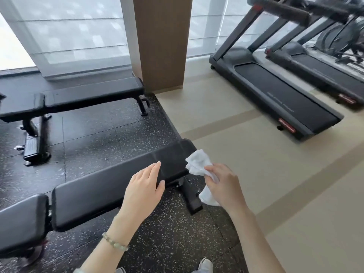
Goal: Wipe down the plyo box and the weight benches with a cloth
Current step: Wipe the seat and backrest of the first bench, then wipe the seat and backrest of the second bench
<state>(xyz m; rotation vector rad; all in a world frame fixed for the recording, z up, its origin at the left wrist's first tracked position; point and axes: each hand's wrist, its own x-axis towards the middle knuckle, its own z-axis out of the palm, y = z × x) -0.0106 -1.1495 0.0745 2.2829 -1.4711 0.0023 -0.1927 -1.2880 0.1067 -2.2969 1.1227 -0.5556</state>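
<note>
A gym is indicated. A long black padded weight bench on a black metal frame (110, 192) is seen in the foreground, and a second black padded bench (88, 97) is set behind it, both on black rubber floor tiles flecked with white (94, 138). On the adjoining smooth beige floor (256, 174), a dark grey treadmill with a black belt and red label (279, 95) and a second treadmill of the same kind (325, 71) are lined up towards tall windows covered by translucent white blinds (78, 32).

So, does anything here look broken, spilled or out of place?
Nothing stands out. The near black padded weight bench and the far bench stand level; the right hand holds the crumpled white cloth.
</note>
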